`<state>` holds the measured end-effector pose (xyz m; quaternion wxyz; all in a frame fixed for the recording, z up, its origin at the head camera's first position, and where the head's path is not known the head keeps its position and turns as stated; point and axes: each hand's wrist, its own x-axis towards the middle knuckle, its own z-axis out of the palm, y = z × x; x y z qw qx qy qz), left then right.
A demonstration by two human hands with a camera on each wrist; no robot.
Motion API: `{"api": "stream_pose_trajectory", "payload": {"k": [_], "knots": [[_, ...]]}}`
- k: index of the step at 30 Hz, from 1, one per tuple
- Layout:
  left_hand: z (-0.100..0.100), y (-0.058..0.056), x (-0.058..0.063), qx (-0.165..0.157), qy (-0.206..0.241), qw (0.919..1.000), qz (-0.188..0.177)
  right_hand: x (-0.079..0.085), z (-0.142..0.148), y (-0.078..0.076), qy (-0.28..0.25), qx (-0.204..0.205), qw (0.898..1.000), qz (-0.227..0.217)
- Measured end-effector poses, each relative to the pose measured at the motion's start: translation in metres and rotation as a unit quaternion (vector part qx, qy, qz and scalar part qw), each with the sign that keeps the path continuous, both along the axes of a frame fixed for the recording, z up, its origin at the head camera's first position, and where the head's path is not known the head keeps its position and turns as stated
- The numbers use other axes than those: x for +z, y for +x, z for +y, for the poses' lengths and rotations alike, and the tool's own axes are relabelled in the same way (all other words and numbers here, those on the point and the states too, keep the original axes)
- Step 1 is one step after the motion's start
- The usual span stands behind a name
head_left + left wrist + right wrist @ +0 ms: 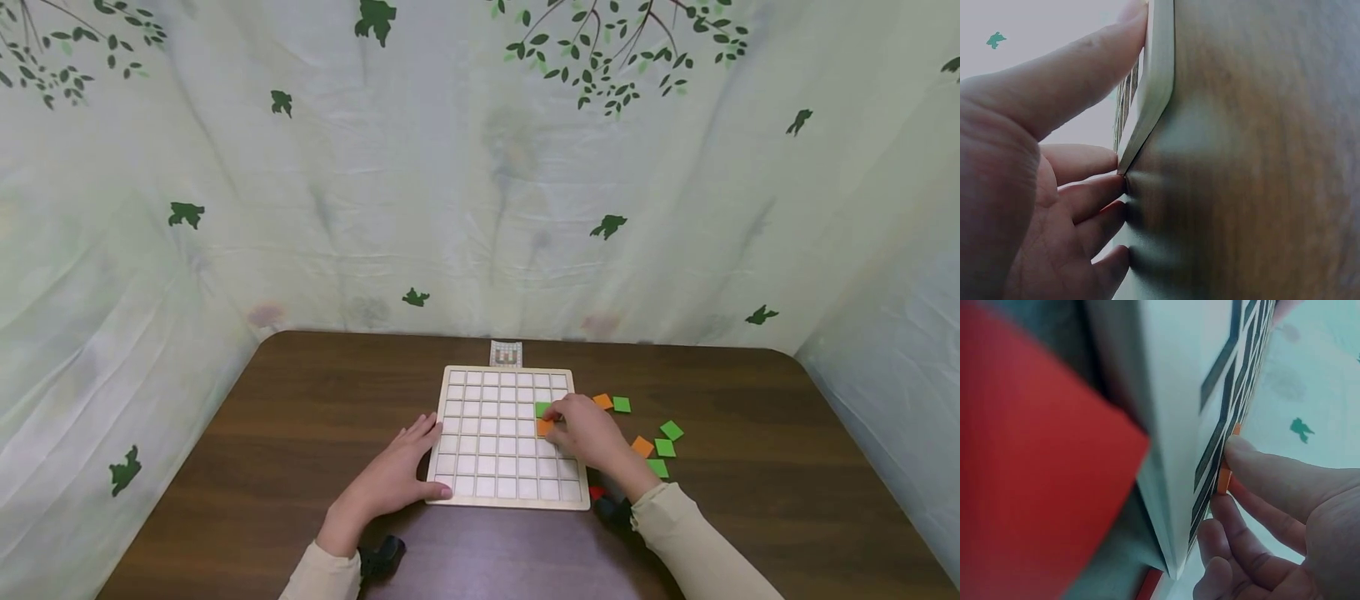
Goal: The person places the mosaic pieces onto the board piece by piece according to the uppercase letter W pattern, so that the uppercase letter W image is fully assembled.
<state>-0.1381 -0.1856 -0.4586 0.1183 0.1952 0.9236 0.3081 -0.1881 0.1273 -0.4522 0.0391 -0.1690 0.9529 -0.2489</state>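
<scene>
A pale board point(507, 505) with a grid of white square cells lies on the brown table. My left hand point(393, 471) rests at its left side, the thumb on the near left corner and the fingertips against the left edge. In the left wrist view these fingers point(1088, 228) are spread and relaxed. Over the board's right part, my right hand point(592, 433) pinches an orange square tile point(1225, 479) between thumb and fingertips, at the grid's surface. Beside those fingertips, a green tile point(542, 409) and an orange tile point(544, 428) lie on the grid.
Right of the board lie several loose green tiles point(665, 448) and orange tiles point(642, 447). A red tile point(596, 492) sits by its near right corner, large in the right wrist view. A small printed card point(506, 353) lies behind the board. A patterned curtain point(480, 208) surrounds the table.
</scene>
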Motion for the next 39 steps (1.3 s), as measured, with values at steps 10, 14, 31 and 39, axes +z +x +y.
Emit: {"api": "stream_pose_trajectory", "payload": {"k": [10,14,31,39], "knots": [[0.000,0.000,-0.005,-0.002,0.002,1.0000,0.006,0.003,0.008,0.004,-0.020,-0.028,0.999,-0.010],[0.000,0.000,-0.007,-0.003,0.003,1.0000,0.008,0.004,0.020,0.005,-0.027,-0.046,0.999,-0.014],[-0.001,0.001,-0.005,0.006,0.004,1.0000,0.007,0.003,0.074,0.006,-0.040,-0.050,0.998,0.003],[0.001,0.000,-0.003,0.003,0.003,0.9999,0.010,0.000,0.086,0.005,-0.023,-0.036,0.999,-0.019]]}}
